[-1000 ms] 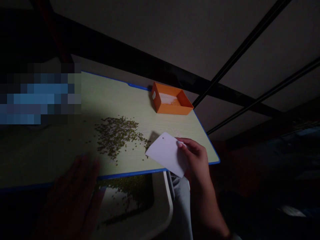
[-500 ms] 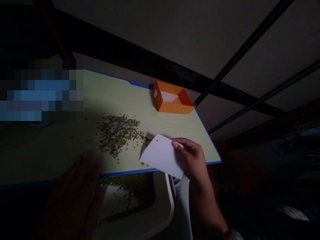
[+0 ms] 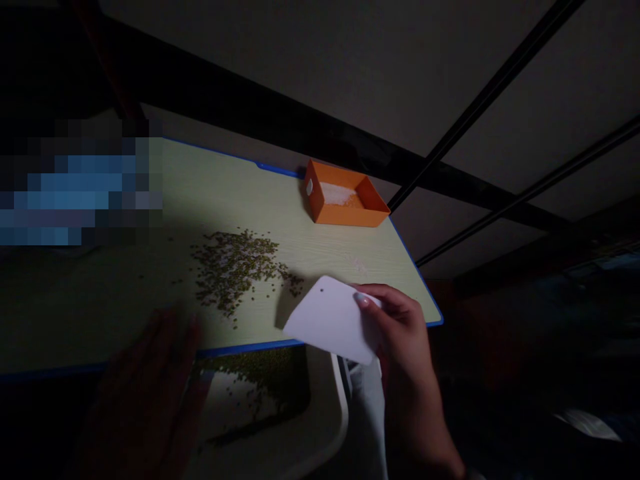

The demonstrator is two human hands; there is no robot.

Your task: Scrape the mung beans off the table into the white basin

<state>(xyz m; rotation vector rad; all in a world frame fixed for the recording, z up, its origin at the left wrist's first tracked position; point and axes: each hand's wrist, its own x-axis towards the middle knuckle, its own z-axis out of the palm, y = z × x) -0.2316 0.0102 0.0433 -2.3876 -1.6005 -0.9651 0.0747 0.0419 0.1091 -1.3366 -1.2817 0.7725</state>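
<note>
My right hand (image 3: 400, 327) grips a white plastic scraper (image 3: 340, 319) with a small hole in one corner, thumb on top. The scraper is tilted above the near edge of a pale green, blue-rimmed board (image 3: 200, 180). To its left, mung beans (image 3: 240, 260) mixed with white grains lie scattered on the board. My left hand (image 3: 155, 373), dim in shadow, has its fingers stretched out at the board's near edge, left of the pile. Beneath that edge stands a white tub (image 3: 335, 427) holding many more mung beans.
An orange box (image 3: 345, 213) containing white grains stands at the board's far right. A few white grains (image 3: 357, 263) lie between it and my right hand. Behind the board rises a pale panelled wall (image 3: 300, 60). A blurred-out patch (image 3: 80, 187) covers the far left.
My right hand has moved slightly right and nearer to me with the scraper, exposing more beans behind it. My left hand stays nearly in place.
</note>
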